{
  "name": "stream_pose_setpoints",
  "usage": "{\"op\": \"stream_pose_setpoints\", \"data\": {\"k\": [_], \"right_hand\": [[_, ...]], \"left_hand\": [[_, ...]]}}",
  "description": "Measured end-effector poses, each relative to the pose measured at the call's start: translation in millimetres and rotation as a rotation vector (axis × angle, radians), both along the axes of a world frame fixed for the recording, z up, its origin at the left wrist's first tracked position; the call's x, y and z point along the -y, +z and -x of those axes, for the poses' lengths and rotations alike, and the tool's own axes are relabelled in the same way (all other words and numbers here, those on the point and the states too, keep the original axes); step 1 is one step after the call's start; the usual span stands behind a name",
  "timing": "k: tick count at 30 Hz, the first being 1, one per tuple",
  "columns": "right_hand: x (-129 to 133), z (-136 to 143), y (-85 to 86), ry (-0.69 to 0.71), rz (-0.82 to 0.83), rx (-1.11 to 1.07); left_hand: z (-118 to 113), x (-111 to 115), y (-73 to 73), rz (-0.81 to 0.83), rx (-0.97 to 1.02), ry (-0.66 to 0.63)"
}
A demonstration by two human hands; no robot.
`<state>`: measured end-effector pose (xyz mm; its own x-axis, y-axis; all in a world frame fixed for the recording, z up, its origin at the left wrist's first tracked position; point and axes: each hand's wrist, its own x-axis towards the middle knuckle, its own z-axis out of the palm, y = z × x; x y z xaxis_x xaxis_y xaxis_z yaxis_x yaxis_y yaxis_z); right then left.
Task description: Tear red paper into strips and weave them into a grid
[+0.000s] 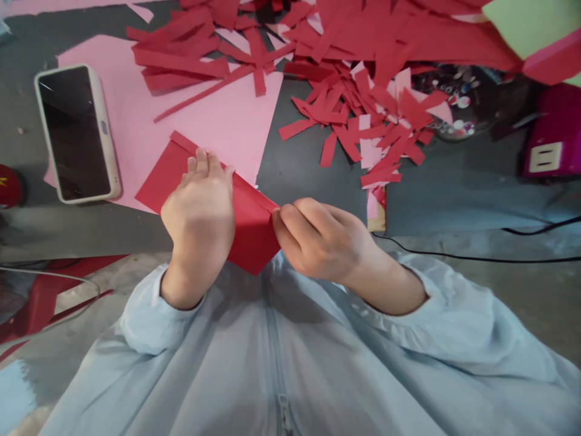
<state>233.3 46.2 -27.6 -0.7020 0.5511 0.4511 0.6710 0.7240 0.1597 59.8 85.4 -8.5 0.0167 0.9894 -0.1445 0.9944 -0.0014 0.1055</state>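
A red sheet of paper (249,233) lies slanted at the table's front edge, with a narrow strip folded along its far long side. My left hand (200,212) rests on top of it, palm down, its fingertips on the folded strip and nothing gripped. At the sheet's right end, my right hand (318,239) is closed, thumb and fingers pinching the corner of the folded edge. Under the red sheet's far left part is a larger pink sheet (227,127). The sheet's near corner hangs over the table edge, above my light blue jacket.
A phone (75,133) lies face up at the left. Red paper strips (336,109) and pink scraps cover the back and right of centre. Small beads (463,103) and a magenta box (556,133) are at the right, a black cable (472,258) below.
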Motion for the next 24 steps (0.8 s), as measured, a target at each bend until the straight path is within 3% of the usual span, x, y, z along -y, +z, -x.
{"op": "stream_pose_setpoints", "data": {"k": [8, 16, 24], "right_hand": [[-3, -1, 2.2, 0.009, 0.007, 0.015], [-4, -1, 3.5, 0.016, 0.012, -0.001], [-4, 0, 3.2, 0.023, 0.006, -0.014]], "left_hand": [[0, -1, 3.8, -0.047, 0.022, 0.036], [-10, -7, 12.0, 0.122, -0.083, 0.158], [-7, -9, 8.9, 0.119, -0.045, 0.167]]}}
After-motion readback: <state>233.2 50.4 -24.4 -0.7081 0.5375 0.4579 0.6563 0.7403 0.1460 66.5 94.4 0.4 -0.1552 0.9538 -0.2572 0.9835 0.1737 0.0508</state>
